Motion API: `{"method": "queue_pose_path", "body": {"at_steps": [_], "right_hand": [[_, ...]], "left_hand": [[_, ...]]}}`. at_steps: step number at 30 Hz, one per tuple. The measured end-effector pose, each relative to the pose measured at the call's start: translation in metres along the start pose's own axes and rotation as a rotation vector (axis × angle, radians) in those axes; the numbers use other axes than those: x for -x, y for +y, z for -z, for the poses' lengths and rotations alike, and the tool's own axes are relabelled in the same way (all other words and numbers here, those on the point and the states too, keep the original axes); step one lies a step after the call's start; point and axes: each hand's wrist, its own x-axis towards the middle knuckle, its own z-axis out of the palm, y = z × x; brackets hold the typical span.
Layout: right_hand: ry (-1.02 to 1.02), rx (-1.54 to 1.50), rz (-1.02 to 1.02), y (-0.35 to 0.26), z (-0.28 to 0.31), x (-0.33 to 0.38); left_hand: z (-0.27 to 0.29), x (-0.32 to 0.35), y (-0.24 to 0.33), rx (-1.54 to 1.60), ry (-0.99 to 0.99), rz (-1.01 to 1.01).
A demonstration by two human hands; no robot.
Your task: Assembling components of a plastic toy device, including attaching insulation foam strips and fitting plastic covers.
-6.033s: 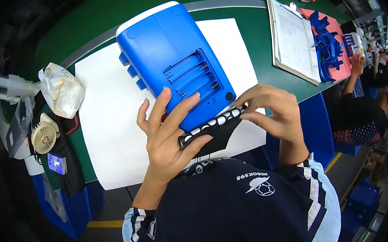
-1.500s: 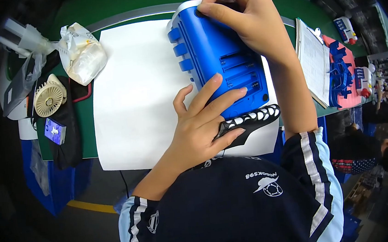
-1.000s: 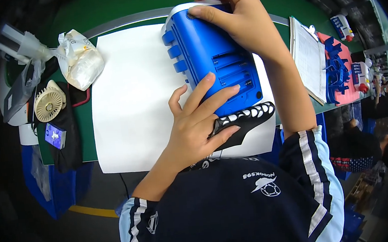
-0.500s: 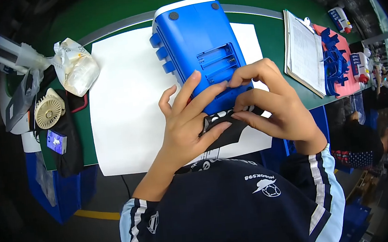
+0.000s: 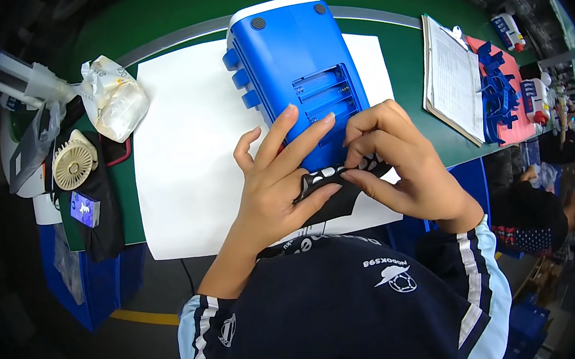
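Observation:
A blue plastic device (image 5: 294,62) lies back side up on a white sheet (image 5: 184,168), its open battery bay facing me. At its near edge both hands meet. My left hand (image 5: 274,180) lays its fingers on the blue housing while its thumb pinches a black panel with white keys (image 5: 332,179). My right hand (image 5: 402,162) grips the same black panel from the right, fingertips pressed against the device's lower edge. Most of the panel is hidden under my fingers.
On the green table, a crumpled clear bag (image 5: 113,99), a small beige fan (image 5: 72,161) and a dark cloth (image 5: 101,202) lie at the left. A clipboard with paper (image 5: 453,83) and blue parts on a red mat (image 5: 498,89) are at the right. Another person (image 5: 549,204) sits beyond.
My right hand came down from the top of the blue device to the black panel at its near edge. The device settled flat on the sheet.

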Motion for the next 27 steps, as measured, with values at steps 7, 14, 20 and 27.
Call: {"method": "queue_pose_path", "body": {"at_steps": [7,14,20,27], "right_hand": [[0.034,0.209,0.114,-0.007,0.0,0.007],[0.103,-0.028,-0.025,-0.003,0.015,0.004],[0.044,-0.253,-0.159,0.013,-0.005,-0.006],[0.05,-0.219,-0.172,0.012,-0.009,-0.008]], "left_hand": [[-0.003,-0.001,0.002,-0.022,0.016,-0.006],[0.0,0.001,-0.004,0.0,-0.028,-0.068],[-0.003,-0.001,-0.01,0.044,-0.082,-0.115],[-0.004,0.0,-0.01,0.045,-0.082,-0.103]]}}
